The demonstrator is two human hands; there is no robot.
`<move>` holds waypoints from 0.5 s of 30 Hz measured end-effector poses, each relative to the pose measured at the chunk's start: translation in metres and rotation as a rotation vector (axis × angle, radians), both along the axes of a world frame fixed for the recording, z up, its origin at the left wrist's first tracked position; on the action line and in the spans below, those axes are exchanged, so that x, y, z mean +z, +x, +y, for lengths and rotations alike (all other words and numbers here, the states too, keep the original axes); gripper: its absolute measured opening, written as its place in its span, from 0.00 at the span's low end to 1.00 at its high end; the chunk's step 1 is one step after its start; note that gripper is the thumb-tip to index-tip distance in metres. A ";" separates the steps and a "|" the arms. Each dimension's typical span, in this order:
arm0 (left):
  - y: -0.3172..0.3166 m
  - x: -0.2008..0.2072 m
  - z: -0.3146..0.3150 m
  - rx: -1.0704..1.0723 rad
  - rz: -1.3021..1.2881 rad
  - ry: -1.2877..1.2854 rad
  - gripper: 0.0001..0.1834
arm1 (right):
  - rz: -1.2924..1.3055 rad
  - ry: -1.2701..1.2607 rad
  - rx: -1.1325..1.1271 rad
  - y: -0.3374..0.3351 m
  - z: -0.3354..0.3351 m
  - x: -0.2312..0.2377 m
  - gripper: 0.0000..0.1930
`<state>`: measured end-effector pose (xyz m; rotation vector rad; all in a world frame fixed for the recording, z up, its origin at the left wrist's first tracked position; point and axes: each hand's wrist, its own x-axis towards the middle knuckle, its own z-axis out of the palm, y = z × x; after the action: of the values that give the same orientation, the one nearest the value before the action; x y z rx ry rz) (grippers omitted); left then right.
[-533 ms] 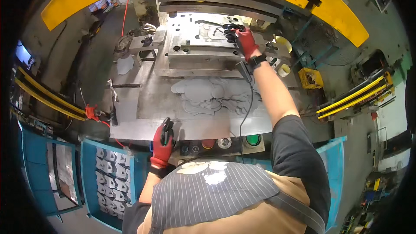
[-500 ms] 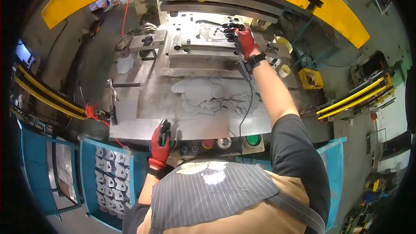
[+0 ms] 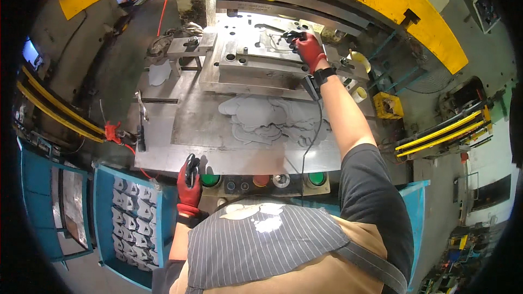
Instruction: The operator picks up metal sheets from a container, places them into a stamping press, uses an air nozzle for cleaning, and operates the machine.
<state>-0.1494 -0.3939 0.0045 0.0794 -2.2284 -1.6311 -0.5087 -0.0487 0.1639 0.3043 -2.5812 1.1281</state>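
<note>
Two gloved hands (image 3: 189,189) (image 3: 310,50), two green buttons (image 3: 209,180) (image 3: 316,178), one red button (image 3: 261,180), one yellow crate (image 3: 388,106) and one striped apron (image 3: 261,256) show.

Flat metal piece (image 3: 276,45) on die (image 3: 261,68)

The right hand (image 3: 311,50) covers one end of the flat part (image 3: 275,42) on the metal block (image 3: 256,65), and whether its dark fingertips grip that part cannot be told. The left hand (image 3: 189,188) shows edge-on, its palm hidden. The yellow beam (image 3: 436,35) runs off the top edge, the sleeve (image 3: 376,190) hides much of the right-hand blue bin (image 3: 418,212), and the lower-right clutter (image 3: 455,264) is too small to make out.
</note>
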 end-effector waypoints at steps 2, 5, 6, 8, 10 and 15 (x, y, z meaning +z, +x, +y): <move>-0.007 0.002 0.004 -0.030 0.000 0.022 0.25 | 0.063 0.254 -0.058 0.007 -0.008 0.005 0.11; -0.012 0.001 0.008 -0.022 0.000 -0.040 0.25 | 0.298 0.548 0.198 0.013 -0.012 0.008 0.13; -0.013 0.000 0.009 -0.022 0.001 -0.061 0.26 | 0.384 0.675 0.233 0.016 -0.014 0.010 0.14; -0.013 -0.007 0.007 -0.034 -0.003 0.038 0.26 | 0.190 0.862 0.226 0.037 -0.041 0.028 0.15; -0.015 -0.005 0.008 -0.054 -0.002 0.055 0.26 | 0.117 0.847 0.152 0.040 -0.046 0.023 0.16; -0.016 -0.008 0.005 -0.057 0.001 0.029 0.27 | 0.269 1.027 0.200 0.025 -0.034 0.005 0.14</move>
<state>-0.1650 -0.3892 -0.0033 0.0232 -2.2257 -1.6932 -0.4834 -0.0829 0.1689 0.8644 -2.6740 -0.2907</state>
